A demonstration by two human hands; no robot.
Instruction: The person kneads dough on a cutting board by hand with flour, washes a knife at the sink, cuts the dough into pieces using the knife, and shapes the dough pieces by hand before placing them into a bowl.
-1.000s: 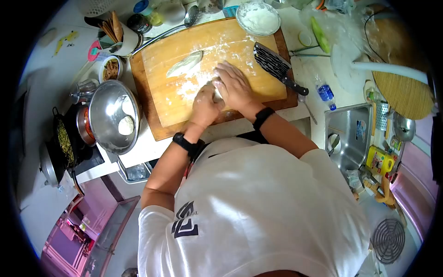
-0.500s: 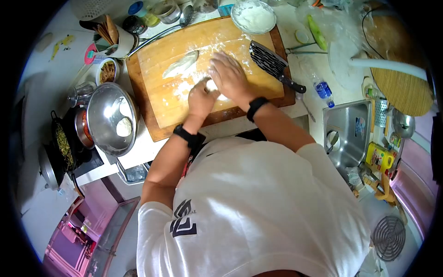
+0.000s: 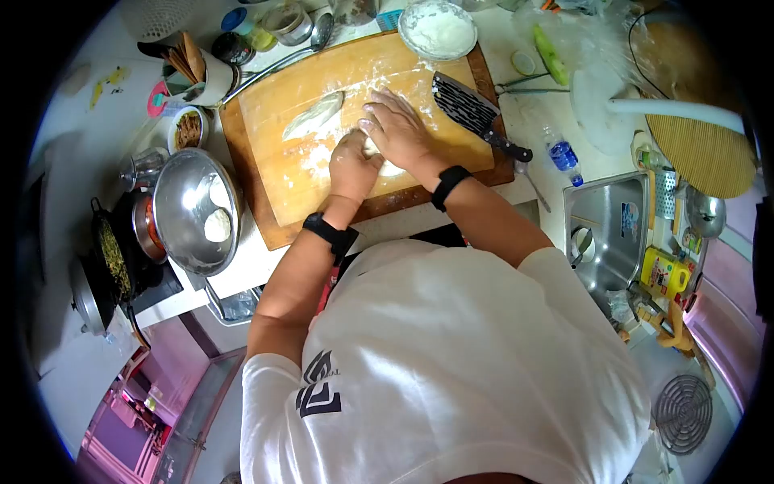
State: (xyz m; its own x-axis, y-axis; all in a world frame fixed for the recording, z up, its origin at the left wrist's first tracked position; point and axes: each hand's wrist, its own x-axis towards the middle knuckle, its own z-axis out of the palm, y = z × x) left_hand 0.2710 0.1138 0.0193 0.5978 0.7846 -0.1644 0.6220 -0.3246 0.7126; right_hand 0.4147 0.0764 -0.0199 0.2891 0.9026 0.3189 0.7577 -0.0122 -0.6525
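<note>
A piece of pale dough (image 3: 371,148) lies between my hands on the floured wooden cutting board (image 3: 266,173), mostly hidden by them. My left hand (image 3: 352,165) has its fingers bent round the near left side of this dough. Resting against its right side is my right hand (image 3: 398,133), palm down, with the fingers stretched out toward the far side of the board. A long flattened strip of dough (image 3: 314,117) lies by itself to the far left of my hands. Right of them, a cleaver (image 3: 468,106) with a dark patterned blade rests on the board.
A bowl of flour (image 3: 438,31) stands at the board's far edge. Left of the board sits a steel mixing bowl (image 3: 181,246) with dough in it, beside a black pan (image 3: 111,250) of chopped greens. A ladle (image 3: 322,32), a plastic bottle (image 3: 564,157) and a sink (image 3: 609,242) surround the board.
The view has shifted slightly. My left fingers have moved a little farther up and over the dough, while my right hand stays against it in nearly the same place.
</note>
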